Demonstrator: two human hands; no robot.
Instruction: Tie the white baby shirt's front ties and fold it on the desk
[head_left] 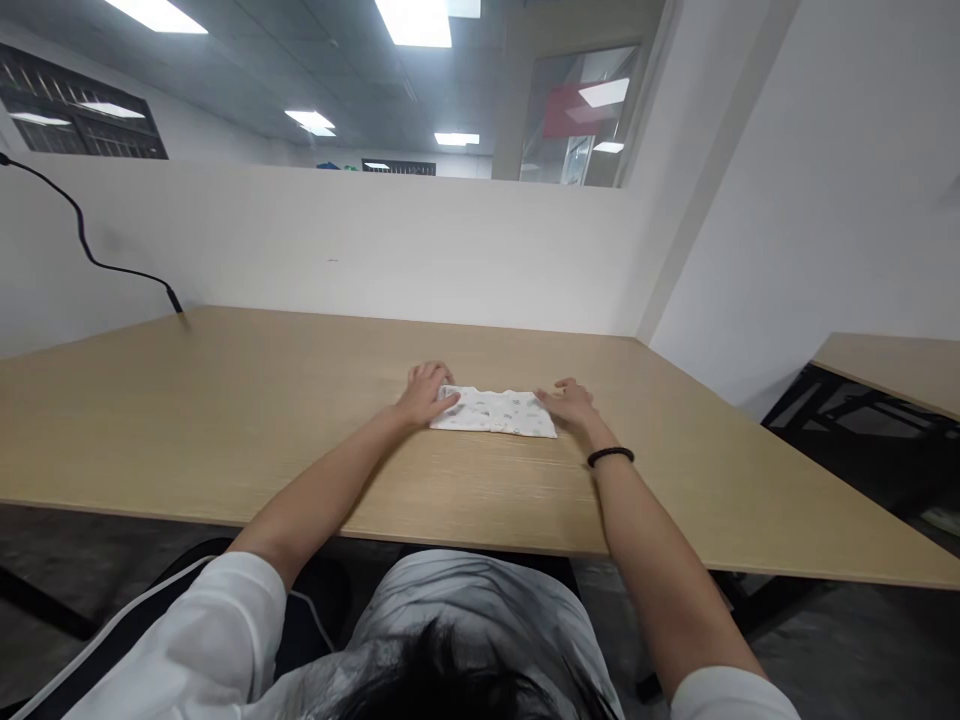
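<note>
A small white cloth (495,411) with a faint printed pattern lies folded flat on the wooden table (225,420). My left hand (425,393) rests on its left end, fingers curled over the edge. At the cloth's right end my right hand (570,403) lies flat with fingers stretched toward the cloth. A black band (610,456) circles my right wrist.
White partition walls (375,240) close off the table's far side and right side. A black cable (90,250) hangs down to the table's far left corner. Another table (892,365) with a black frame stands at the right.
</note>
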